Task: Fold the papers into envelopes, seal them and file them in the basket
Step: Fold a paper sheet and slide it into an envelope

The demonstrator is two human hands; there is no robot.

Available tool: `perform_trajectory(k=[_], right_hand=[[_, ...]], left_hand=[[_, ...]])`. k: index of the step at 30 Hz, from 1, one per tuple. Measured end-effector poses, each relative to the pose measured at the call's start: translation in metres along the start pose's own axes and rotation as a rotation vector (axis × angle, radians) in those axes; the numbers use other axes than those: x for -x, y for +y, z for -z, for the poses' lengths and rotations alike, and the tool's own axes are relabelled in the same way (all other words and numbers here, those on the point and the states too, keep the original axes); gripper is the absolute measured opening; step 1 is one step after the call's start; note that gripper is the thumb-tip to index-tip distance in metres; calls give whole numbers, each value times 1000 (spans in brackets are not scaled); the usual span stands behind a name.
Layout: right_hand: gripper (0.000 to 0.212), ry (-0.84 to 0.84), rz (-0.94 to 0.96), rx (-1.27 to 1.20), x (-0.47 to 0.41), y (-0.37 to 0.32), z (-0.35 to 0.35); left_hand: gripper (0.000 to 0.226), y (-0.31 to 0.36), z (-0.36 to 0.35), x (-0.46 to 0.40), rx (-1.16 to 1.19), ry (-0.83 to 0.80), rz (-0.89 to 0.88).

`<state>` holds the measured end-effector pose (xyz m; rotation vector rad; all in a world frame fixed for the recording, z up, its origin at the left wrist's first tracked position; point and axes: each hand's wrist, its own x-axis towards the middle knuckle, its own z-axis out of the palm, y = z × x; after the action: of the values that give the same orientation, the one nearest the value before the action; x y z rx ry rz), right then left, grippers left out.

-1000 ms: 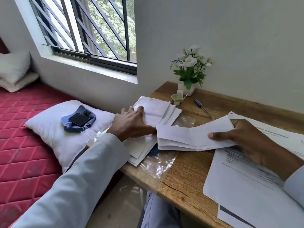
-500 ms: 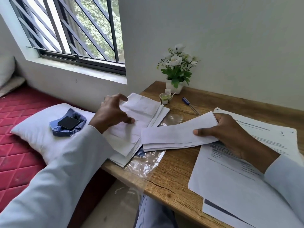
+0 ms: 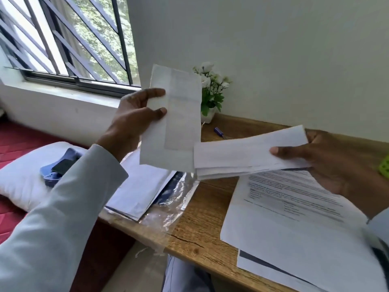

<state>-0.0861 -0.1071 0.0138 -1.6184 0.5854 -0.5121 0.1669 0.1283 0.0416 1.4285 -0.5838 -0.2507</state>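
My left hand (image 3: 134, 116) pinches a white envelope (image 3: 176, 119) by its left edge and holds it upright in the air above the desk. My right hand (image 3: 328, 159) grips a folded sheet of paper (image 3: 242, 154) by its right end, level above the wooden desk (image 3: 195, 224). The two papers nearly touch at the middle. A stack of white envelopes (image 3: 141, 188) lies on clear plastic wrap (image 3: 172, 209) at the desk's left end. Printed sheets (image 3: 294, 218) lie flat under my right forearm. No basket is in view.
A potted white flower (image 3: 210, 91) stands at the back against the wall, with a blue pen (image 3: 219, 131) beside it. A white pillow (image 3: 23, 175) with a blue cloth and a black phone (image 3: 63, 165) lies on the red mattress to the left. A green object (image 3: 385, 165) shows at the right edge.
My left hand picked one envelope off the stack and lifted it upright. My right hand raised the folded paper off the desk. The camera turned left.
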Motion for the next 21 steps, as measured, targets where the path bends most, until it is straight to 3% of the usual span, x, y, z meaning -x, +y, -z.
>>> perform_trajectory(k=[4, 7, 9, 12, 14, 17, 21], right_hand=[[46, 77, 7, -91, 14, 5, 27], [28, 169, 29, -173, 31, 10, 41], [25, 237, 38, -238, 40, 12, 49], [35, 332, 43, -291, 49, 18, 64], [34, 388, 22, -303, 53, 23, 70], [33, 409, -48, -327, 60, 35, 71], [35, 406, -123, -424, 58, 46, 63]], left_hand=[[67, -7, -41, -7, 99, -31, -32], [87, -14, -84, -4, 236, -9, 3], [78, -24, -109, -2, 341, 11, 117], [46, -42, -143, 2, 455, -108, 282], [38, -52, -158, 9, 468, -78, 350], [39, -64, -178, 22, 415, -1, 335], [37, -65, -198, 41, 513, 20, 400]])
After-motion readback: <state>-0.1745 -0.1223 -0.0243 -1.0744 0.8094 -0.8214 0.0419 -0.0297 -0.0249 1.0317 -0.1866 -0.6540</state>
